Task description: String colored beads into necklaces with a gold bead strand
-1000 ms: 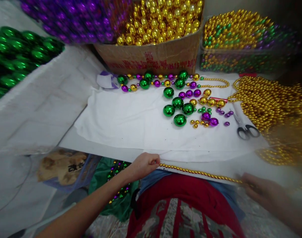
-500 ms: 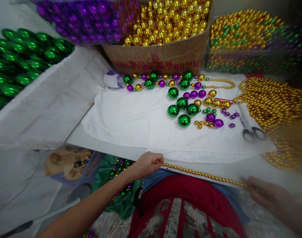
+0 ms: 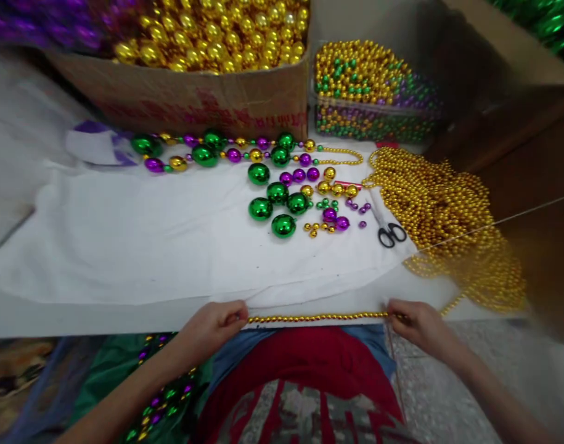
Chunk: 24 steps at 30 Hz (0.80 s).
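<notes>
A strand of small gold beads (image 3: 316, 317) is stretched level along the table's near edge between my two hands. My left hand (image 3: 212, 327) is closed in a pinch on its left end. My right hand (image 3: 418, 324) is closed on the strand at its right, where the beads run on to a big heap of gold bead strands (image 3: 443, 216). A thin thread (image 3: 494, 223) rises from my right hand toward the upper right.
On the white cloth (image 3: 147, 234) lie loose green balls (image 3: 277, 206), small purple and gold beads (image 3: 330, 216), scissors (image 3: 390, 233) and a mixed bead string (image 3: 226, 151). Behind stand a cardboard box of gold balls (image 3: 208, 98) and a clear bin of mixed beads (image 3: 369, 92).
The view has swung to the right. My right hand has come in closer along the strand, so the stretched length is shorter and lies level.
</notes>
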Motion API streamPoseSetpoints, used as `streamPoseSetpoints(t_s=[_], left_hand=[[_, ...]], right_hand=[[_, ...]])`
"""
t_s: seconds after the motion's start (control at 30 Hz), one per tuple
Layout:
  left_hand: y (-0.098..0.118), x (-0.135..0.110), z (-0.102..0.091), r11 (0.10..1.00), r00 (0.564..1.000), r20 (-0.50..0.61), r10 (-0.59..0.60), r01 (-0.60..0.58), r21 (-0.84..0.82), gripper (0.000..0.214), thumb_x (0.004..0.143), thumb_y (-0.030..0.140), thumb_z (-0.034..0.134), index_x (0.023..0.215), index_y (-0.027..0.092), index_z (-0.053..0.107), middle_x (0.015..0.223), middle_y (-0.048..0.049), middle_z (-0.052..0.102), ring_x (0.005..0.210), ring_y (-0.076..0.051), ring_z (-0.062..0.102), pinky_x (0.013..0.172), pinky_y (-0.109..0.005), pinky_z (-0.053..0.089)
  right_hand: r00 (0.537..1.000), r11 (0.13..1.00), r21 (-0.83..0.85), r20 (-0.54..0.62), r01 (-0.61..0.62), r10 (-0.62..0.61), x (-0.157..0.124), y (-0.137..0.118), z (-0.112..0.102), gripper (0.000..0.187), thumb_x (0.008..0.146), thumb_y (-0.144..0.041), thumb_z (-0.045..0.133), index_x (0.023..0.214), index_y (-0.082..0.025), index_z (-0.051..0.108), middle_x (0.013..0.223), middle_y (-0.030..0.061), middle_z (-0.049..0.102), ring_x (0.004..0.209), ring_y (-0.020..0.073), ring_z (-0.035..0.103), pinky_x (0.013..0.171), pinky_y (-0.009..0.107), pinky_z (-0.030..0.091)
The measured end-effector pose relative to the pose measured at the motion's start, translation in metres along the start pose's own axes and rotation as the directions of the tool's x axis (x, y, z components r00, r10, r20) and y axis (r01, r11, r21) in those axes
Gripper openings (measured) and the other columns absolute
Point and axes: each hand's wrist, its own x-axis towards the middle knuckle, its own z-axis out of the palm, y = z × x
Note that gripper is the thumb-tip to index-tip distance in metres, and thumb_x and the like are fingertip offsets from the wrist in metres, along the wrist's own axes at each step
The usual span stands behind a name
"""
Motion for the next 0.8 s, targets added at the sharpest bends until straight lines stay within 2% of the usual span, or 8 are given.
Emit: streamPoseSetpoints(t_s=[0.13,0.4,0.6,0.8], left_hand=[[0.003,0.002,-0.002,1.000,1.000,0.027,-0.008,0.008,-0.003,0.029,0.082,0.038,0.041,0.071,0.018,0.059,0.054,0.0050,0.043,0.053,-0.011,0.041,0.052,-0.021,0.024],[0.012,-0.002,-0.005,0.999,0.999,0.019,-0.046,0.046,0.003,0.025,0.078,0.034,0.041,0.070,0.018,0.058,0.054,0.0046,0.044,0.054,-0.012,0.042,0.053,-0.021,0.025],[0.014,-0.001,-0.006,0.999,0.999,0.027,-0.045,0.045,0.014,0.025,0.079,0.034,0.041,0.069,0.018,0.058,0.054,0.0043,0.043,0.054,-0.012,0.042,0.053,-0.022,0.024],[0.009,-0.004,-0.002,1.000,1.000,-0.018,-0.026,0.026,0.002,0.019,0.078,0.029,0.046,0.070,0.018,0.060,0.053,0.0045,0.044,0.055,-0.012,0.043,0.053,-0.022,0.024]], right_hand=[[0.999,0.999,-0.005,-0.014,-0.034,0.034,0.000,-0.004,-0.005,0.017,0.085,-0.026,0.044,0.068,-0.020,0.047,0.060,-0.0038,0.053,0.057,0.0115,0.048,0.054,0.022,0.029],[1.000,1.000,-0.009,0.000,-0.015,0.015,-0.001,-0.010,-0.009,0.018,0.085,-0.026,0.042,0.070,-0.021,0.049,0.061,-0.0028,0.054,0.057,0.0125,0.050,0.054,0.023,0.029],[0.999,0.994,-0.104,-0.006,-0.043,0.042,0.001,-0.012,-0.010,0.016,0.084,-0.026,0.043,0.070,-0.022,0.050,0.061,-0.0022,0.057,0.054,0.0133,0.052,0.053,0.024,0.029],[1.000,0.990,-0.143,-0.016,0.005,-0.007,-0.003,-0.002,-0.005,0.017,0.083,-0.031,0.045,0.072,-0.024,0.055,0.062,-0.0016,0.063,0.057,0.0157,0.061,0.052,0.024,0.036]])
